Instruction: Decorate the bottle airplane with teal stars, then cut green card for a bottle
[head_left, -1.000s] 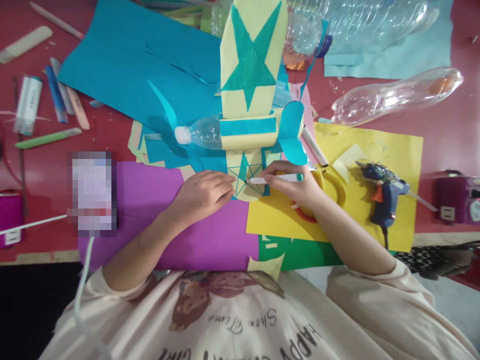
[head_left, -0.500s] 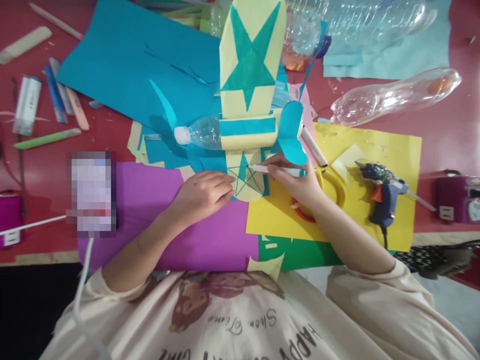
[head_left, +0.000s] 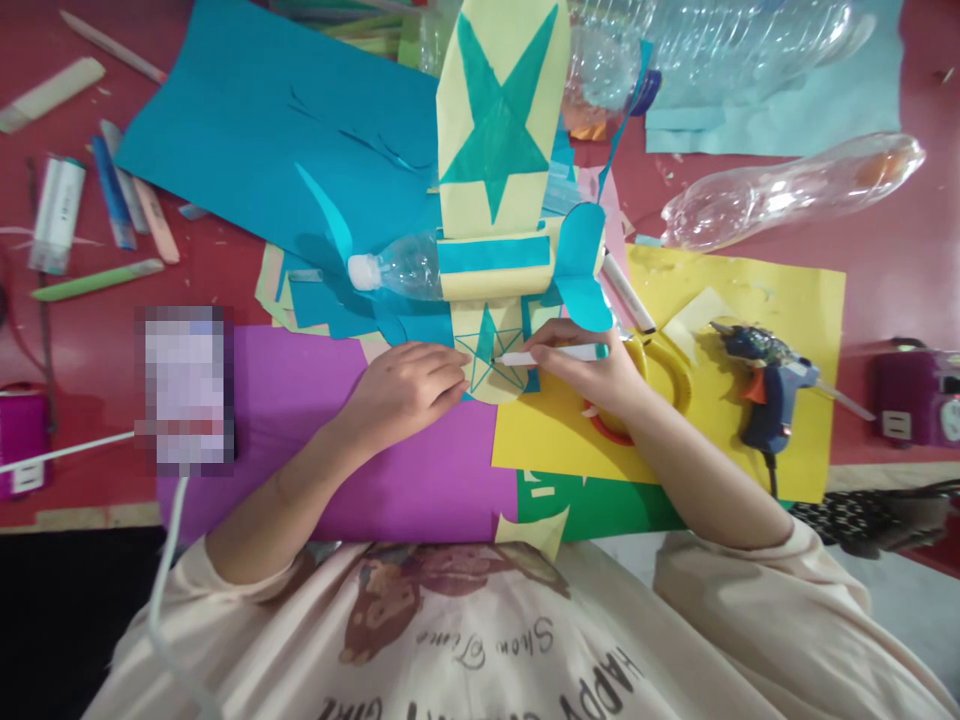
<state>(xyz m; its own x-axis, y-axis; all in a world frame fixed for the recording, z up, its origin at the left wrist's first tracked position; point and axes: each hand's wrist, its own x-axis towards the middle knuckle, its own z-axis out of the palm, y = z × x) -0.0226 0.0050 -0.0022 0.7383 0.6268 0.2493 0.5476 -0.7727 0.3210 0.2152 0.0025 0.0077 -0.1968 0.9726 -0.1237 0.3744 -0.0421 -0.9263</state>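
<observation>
A model airplane stands before me, made from a clear plastic bottle (head_left: 409, 265) wrapped in pale yellow paper with a blue stripe. Its far paper wing (head_left: 456, 125) carries a filled green star (head_left: 501, 130). On the near paper wing (head_left: 491, 390) is an outlined star, its top point coloured green. My right hand (head_left: 585, 365) pinches a white marker (head_left: 551, 355), whose tip is at the middle of the outlined star. My left hand (head_left: 409, 385) has its fingers curled together at the near wing's left edge; the fingertips are partly hidden. Blue paper tail pieces (head_left: 581, 250) sit at the right end.
A glue gun (head_left: 772, 390) lies on yellow paper (head_left: 810, 320) to the right, near a yellow tape roll (head_left: 679, 375). Purple paper (head_left: 300, 390) and a phone (head_left: 187, 390) are at left. Markers (head_left: 56, 215) lie farther left; bottles (head_left: 795, 190) lie at back right.
My right hand has shifted slightly, bringing the marker tip from the star's upper part down to its middle. My left hand stays in place.
</observation>
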